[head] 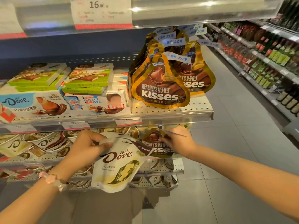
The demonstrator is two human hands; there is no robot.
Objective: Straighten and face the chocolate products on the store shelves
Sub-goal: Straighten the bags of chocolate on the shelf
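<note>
Upper perforated shelf (199, 109): gold Kisses pouches (160, 88) stand upright at its right end, Kinder boxes (97, 102) sit mid-shelf with green boxes (89, 78) stacked on top, and a Dove box (32, 104) lies toward the left edge. Shelf below (178, 164): Dove pouches (47, 143) crowd together.

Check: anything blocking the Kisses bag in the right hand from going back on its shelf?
Yes. The white Dove pouch, pinched at its top by the left hand, overlaps the left side of the Kisses bag that the right hand holds, just under the shelf edge.
</note>
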